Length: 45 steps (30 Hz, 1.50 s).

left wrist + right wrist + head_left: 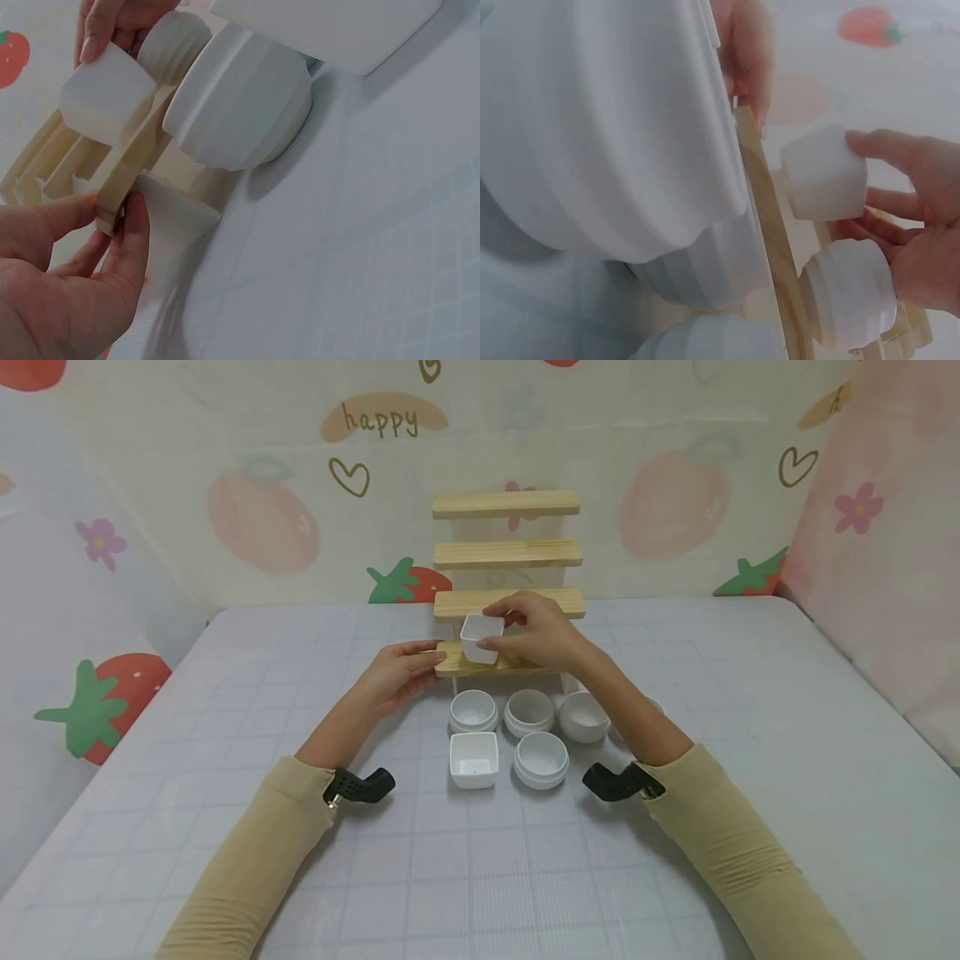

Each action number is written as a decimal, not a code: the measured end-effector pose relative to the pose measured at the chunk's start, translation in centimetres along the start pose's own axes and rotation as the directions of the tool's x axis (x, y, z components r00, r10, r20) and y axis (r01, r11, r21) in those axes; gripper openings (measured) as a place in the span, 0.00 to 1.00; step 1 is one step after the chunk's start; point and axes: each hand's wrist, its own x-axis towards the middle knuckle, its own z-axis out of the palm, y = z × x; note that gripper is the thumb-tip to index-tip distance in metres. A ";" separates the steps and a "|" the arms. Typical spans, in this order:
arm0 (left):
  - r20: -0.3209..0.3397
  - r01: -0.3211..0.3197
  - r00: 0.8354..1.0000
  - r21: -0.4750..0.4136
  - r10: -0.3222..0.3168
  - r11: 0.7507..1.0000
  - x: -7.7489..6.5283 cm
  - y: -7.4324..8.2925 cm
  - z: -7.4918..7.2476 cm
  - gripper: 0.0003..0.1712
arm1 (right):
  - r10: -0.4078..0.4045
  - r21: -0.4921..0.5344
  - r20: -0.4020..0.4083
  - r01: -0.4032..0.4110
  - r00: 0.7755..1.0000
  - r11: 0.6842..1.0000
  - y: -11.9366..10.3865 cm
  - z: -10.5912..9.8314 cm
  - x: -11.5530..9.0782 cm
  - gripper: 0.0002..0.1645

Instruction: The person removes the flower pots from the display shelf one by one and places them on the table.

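A small white square pot [480, 642] is pinched between the thumb and fingers of my right hand [543, 631], at the left part of the lowest wooden shelf [517, 668]. Whether its base touches the board I cannot tell. My left hand [405, 675] grips that shelf's left end, thumb on one face and fingers on the other, as the left wrist view shows. A white round ridged pot [851, 292] stands on the same board beside the right hand; in the head view that hand hides it.
Above rise three more wooden shelves [506, 556] of the stepped stand. In front of it on the white gridded table [337, 877] stand several round white pots [542, 760] and one square pot [474, 762]. The right forearm partly covers one round pot. A printed cloth [525, 435] hangs behind.
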 end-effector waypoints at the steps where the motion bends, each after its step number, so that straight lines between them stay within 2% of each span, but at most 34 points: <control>1: 0.001 0.001 1.000 0.000 -0.001 1.000 0.0 0.0 0.0 0.31 | -0.001 0.006 -0.002 0.001 1.000 1.000 0.0 0.0 0.0 0.30; 20: 0.007 0.003 1.000 -0.008 -0.003 1.000 0.0 0.0 -0.1 0.32 | 0.001 0.047 -0.034 0.001 0.999 0.999 -0.2 -0.5 -0.2 0.29; 30: 0.016 -0.022 1.000 -0.011 0.022 1.000 0.0 -0.1 0.0 0.31 | 0.028 0.079 -0.019 -0.026 0.999 0.997 -0.8 -0.9 -0.5 0.30; 45: 0.012 -0.020 1.000 -0.019 0.021 1.000 -0.1 0.0 0.0 0.30 | -0.008 0.063 0.009 0.007 1.000 0.998 -1.2 -1.2 -0.9 0.32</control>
